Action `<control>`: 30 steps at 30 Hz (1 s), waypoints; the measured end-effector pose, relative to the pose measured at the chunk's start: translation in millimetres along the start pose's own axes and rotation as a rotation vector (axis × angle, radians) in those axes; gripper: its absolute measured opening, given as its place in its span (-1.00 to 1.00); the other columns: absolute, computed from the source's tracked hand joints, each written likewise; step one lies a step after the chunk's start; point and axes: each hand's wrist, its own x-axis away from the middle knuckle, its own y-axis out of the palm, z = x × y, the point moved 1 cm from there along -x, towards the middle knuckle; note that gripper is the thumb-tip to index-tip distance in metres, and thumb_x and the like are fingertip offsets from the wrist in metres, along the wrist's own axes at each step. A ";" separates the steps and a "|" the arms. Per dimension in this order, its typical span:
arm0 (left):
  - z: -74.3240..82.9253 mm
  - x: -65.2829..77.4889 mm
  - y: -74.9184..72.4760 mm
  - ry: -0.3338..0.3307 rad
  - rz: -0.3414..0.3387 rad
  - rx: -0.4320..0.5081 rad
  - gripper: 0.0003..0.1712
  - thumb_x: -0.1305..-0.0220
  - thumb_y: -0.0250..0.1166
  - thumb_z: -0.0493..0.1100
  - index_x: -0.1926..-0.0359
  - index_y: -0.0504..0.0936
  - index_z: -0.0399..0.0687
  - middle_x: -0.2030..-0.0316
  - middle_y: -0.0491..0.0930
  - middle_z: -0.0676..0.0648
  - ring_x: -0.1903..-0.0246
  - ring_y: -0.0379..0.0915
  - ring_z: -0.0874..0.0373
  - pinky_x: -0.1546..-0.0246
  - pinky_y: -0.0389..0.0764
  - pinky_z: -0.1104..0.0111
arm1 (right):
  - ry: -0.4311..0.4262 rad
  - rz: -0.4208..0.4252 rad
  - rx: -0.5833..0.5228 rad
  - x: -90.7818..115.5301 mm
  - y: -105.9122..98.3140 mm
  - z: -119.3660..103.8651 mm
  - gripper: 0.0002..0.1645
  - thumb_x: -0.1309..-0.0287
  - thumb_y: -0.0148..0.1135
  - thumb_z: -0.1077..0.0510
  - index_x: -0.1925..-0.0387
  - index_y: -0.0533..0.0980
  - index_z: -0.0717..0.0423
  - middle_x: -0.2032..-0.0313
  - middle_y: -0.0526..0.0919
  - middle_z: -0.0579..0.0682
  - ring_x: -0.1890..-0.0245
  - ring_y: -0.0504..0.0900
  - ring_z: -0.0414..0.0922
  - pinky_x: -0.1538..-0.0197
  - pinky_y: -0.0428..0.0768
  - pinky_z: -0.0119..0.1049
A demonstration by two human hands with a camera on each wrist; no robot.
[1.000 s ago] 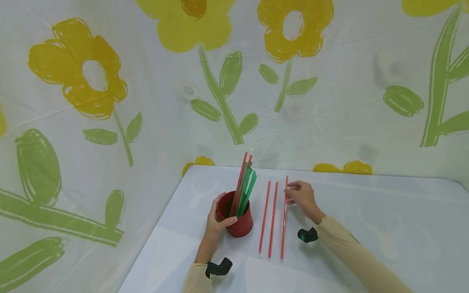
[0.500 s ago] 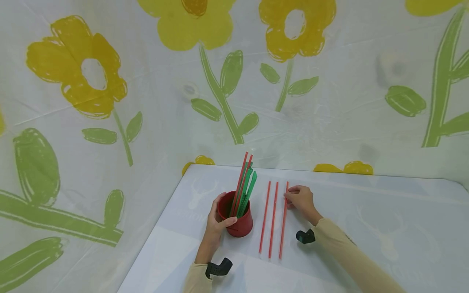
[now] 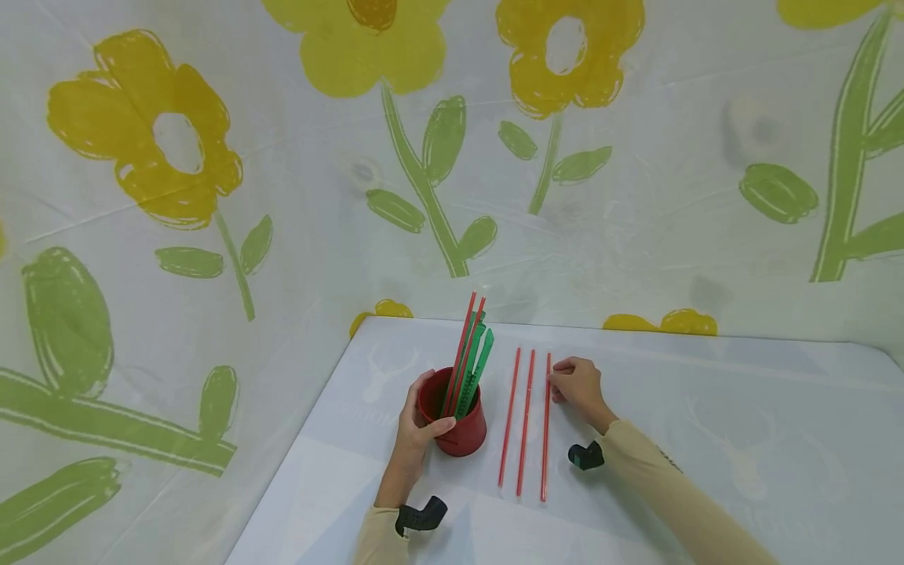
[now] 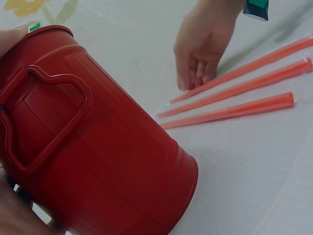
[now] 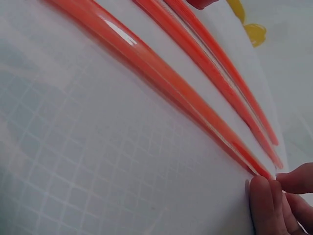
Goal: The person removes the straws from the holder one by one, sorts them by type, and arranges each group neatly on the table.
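My left hand (image 3: 417,431) grips a red metal pail (image 3: 462,436) from its left side, thumb over the near rim. Wrapped green straws (image 3: 482,362) and two red straws (image 3: 462,345) stand in it, leaning right. The pail's folded wire handle (image 4: 73,122) shows in the left wrist view. To the right, three red straws in clear film lie side by side on the table. My right hand (image 3: 579,386) pinches the rightmost straw (image 3: 546,439) near its far end; the right wrist view shows that end between thumb and fingers.
The middle straw (image 3: 526,424) and left straw (image 3: 509,416) lie between the pail and the right hand. A white table (image 3: 706,439) stretches right, with a flower-printed curtain (image 3: 636,235) behind and at the left. Black wrist cameras sit on both wrists.
My right hand has drawn the rightmost straw slightly toward me, lining it up beside the other two. The left hand and pail stay in place.
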 end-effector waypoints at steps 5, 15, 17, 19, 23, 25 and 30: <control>0.8 -1.6 1.0 -0.007 -0.004 -0.001 -0.12 -0.05 0.26 -0.29 -0.40 0.11 0.05 -0.27 0.26 -0.11 -0.24 0.13 -0.06 -0.08 0.46 0.23 | -0.017 0.000 0.004 0.9 -3.3 -0.1 -0.70 -0.15 0.18 0.21 0.12 0.49 0.32 0.41 0.58 0.13 0.61 0.56 -0.11 0.44 0.60 -0.35; -0.1 -0.1 -0.6 -0.015 0.003 0.007 -0.10 -0.05 0.26 -0.32 -0.41 0.10 0.01 -0.27 0.25 -0.11 -0.24 0.12 -0.05 -0.08 0.46 0.25 | -0.040 -0.017 0.043 4.0 -18.8 -3.1 -0.67 -0.18 0.20 0.19 0.06 0.49 0.30 0.33 0.57 0.14 0.48 0.54 -0.08 0.36 0.61 -0.35; -0.6 0.0 -1.4 -0.010 0.000 0.011 -0.09 -0.04 0.26 -0.32 -0.42 0.07 -0.04 -0.27 0.25 -0.12 -0.24 0.12 -0.06 -0.08 0.45 0.25 | -0.054 -0.015 0.048 4.8 -23.1 -5.0 -0.66 -0.19 0.19 0.19 0.04 0.48 0.31 0.29 0.57 0.16 0.44 0.54 -0.07 0.34 0.62 -0.34; -0.2 0.1 -1.7 -0.006 0.001 0.013 -0.09 -0.05 0.26 -0.32 -0.42 0.07 -0.06 -0.27 0.26 -0.12 -0.23 0.13 -0.06 -0.09 0.44 0.25 | -0.065 -0.019 0.047 5.0 -27.0 -6.8 -0.65 -0.21 0.18 0.18 0.03 0.47 0.31 0.26 0.57 0.17 0.42 0.56 -0.05 0.33 0.62 -0.33; -0.5 -0.5 -2.1 -0.005 0.002 0.014 -0.11 -0.07 0.24 -0.33 -0.42 0.08 -0.04 -0.27 0.27 -0.11 -0.23 0.14 -0.06 -0.10 0.43 0.24 | -0.081 -0.019 0.024 5.9 -34.0 -12.5 -0.63 -0.22 0.18 0.18 0.00 0.46 0.32 0.22 0.58 0.20 0.38 0.60 0.00 0.31 0.64 -0.31; -1.2 -1.0 -2.0 -0.010 0.005 0.007 -0.13 -0.08 0.23 -0.33 -0.41 0.10 0.02 -0.27 0.27 -0.10 -0.23 0.14 -0.05 -0.10 0.43 0.24 | -0.088 -0.015 0.017 7.2 -36.9 -16.5 -0.62 -0.22 0.18 0.18 -0.01 0.46 0.32 0.20 0.58 0.20 0.35 0.61 0.03 0.30 0.64 -0.30; -3.6 -2.0 -0.9 -0.020 0.017 0.000 -0.16 -0.08 0.23 -0.32 -0.39 0.15 0.11 -0.27 0.27 -0.09 -0.23 0.14 -0.04 -0.11 0.43 0.23 | -0.114 -0.020 0.019 12.8 -41.9 -28.8 -0.61 -0.22 0.18 0.15 -0.01 0.45 0.31 0.18 0.56 0.19 0.25 0.60 0.07 0.26 0.64 -0.31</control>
